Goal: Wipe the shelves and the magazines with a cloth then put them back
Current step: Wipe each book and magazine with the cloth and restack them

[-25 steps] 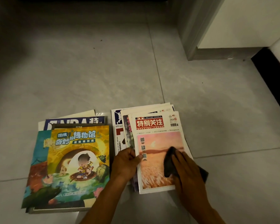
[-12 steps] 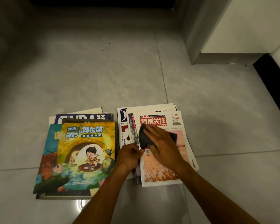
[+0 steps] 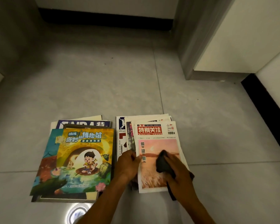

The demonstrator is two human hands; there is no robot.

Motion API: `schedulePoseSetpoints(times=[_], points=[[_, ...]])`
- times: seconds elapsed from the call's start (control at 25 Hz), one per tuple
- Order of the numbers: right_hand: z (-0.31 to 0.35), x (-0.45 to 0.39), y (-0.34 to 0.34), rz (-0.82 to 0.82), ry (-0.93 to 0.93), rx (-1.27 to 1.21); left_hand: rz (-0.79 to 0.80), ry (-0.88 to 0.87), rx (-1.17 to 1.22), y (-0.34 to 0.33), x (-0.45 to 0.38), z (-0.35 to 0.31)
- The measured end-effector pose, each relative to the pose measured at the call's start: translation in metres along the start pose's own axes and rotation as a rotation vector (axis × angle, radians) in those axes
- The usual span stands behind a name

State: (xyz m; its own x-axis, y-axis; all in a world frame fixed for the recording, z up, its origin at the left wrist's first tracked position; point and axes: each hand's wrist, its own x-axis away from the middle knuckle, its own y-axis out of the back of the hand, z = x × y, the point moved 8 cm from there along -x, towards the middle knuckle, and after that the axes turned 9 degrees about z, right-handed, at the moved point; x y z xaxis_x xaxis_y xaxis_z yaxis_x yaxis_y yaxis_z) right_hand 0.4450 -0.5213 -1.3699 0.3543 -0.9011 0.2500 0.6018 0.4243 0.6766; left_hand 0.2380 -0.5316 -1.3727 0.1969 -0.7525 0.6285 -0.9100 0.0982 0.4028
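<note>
Dim indoor light, grey and flat, falls across the tiled floor (image 3: 87, 88) — brightest on the white wall panel (image 3: 242, 42) up and to the right of the fingers. A small round glare spot (image 3: 77, 213) from an overhead lamp shines on the glossy tile below and left of the left hand (image 3: 128, 165). Shadow deepens toward the upper left corner, far above the fingers. The wide lens bends straight edges near the frame's borders — most plainly the black skirting strip (image 3: 268, 117). Cover print beside the fingers reads sharp; the right hand (image 3: 178, 170) looks slightly soft.
</note>
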Motion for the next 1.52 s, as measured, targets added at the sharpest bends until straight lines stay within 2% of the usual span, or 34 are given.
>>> schedulePoseSetpoints(times=[0.08, 0.16, 0.24, 0.32, 0.44, 0.52, 0.6, 0.68, 0.76, 0.8, 0.88, 0.92, 0.96, 1.0, 1.08, 1.12, 1.16, 1.24, 1.28, 1.36, 1.44, 1.48, 1.52], points=[[0.022, -0.006, 0.003, -0.048, -0.147, -0.146, -0.006, -0.041, 0.201, -0.007, 0.012, -0.011], [0.057, -0.006, -0.012, 0.079, -0.187, -0.304, 0.056, -0.007, 0.557, -0.014, 0.029, -0.023], [0.075, -0.002, -0.013, 0.146, -0.239, -0.555, 0.202, 0.034, 0.833, -0.022, 0.040, -0.036], [0.076, -0.001, 0.014, 0.080, -0.276, -0.653, 0.312, 0.014, 0.882, -0.026, 0.049, -0.048], [0.073, 0.005, 0.060, -0.017, -0.332, -0.974, 0.242, -0.095, 0.777, -0.014, 0.047, -0.055], [0.076, 0.012, 0.083, 0.037, -0.300, -1.213, 0.250, -0.081, 0.857, -0.009, 0.044, -0.044], [0.076, 0.019, 0.097, 0.113, -0.280, -1.302, 0.442, 0.007, 0.980, -0.024, 0.050, -0.036], [0.070, 0.020, 0.097, 0.209, -0.335, -1.198, 0.535, 0.043, 1.065, -0.032, 0.056, -0.034], [0.049, 0.018, 0.092, 0.228, -0.441, -0.995, 0.387, 0.037, 1.006, -0.031, 0.048, -0.026], [0.035, 0.014, 0.096, 0.143, -0.465, -0.877, 0.276, 0.042, 0.892, -0.029, 0.042, -0.019], [0.012, 0.007, 0.119, -0.183, -0.410, -0.563, 0.125, 0.031, 0.631, -0.022, 0.034, -0.008], [0.011, 0.006, 0.129, -0.345, -0.345, -0.397, 0.116, 0.000, 0.546, -0.023, 0.031, -0.007], [0.018, 0.003, 0.130, -0.419, -0.245, -0.230, 0.138, -0.033, 0.500, -0.025, 0.028, -0.007], [0.027, -0.002, 0.120, -0.400, -0.156, -0.032, 0.175, -0.063, 0.467, -0.028, 0.026, -0.007], [0.030, -0.018, 0.063, -0.121, -0.028, 0.394, 0.194, -0.098, 0.324, -0.028, 0.021, -0.007], [0.019, -0.020, 0.034, -0.034, -0.020, 0.542, 0.157, -0.107, 0.193, -0.024, 0.018, -0.005], [0.011, -0.019, 0.013, 0.030, -0.087, 0.571, 0.104, -0.102, 0.061, -0.019, 0.014, -0.002], [0.014, -0.009, -0.013, 0.021, -0.141, 0.565, 0.019, -0.063, -0.073, -0.006, 0.011, 0.005], [0.023, -0.004, -0.026, 0.026, -0.074, 0.591, 0.006, -0.052, -0.113, -0.003, 0.008, 0.008], [0.040, 0.008, -0.048, 0.083, 0.216, 0.680, 0.028, -0.059, -0.174, -0.005, 0.003, 0.012], [0.032, 0.005, -0.038, 0.134, 0.435, 0.771, 0.037, -0.069, -0.141, -0.005, 0.000, 0.014], [0.023, -0.004, -0.024, 0.112, 0.438, 0.764, 0.040, -0.064, -0.097, -0.005, -0.002, 0.015], [0.014, -0.016, -0.003, 0.031, 0.327, 0.690, 0.040, -0.044, -0.050, -0.005, -0.005, 0.018]])
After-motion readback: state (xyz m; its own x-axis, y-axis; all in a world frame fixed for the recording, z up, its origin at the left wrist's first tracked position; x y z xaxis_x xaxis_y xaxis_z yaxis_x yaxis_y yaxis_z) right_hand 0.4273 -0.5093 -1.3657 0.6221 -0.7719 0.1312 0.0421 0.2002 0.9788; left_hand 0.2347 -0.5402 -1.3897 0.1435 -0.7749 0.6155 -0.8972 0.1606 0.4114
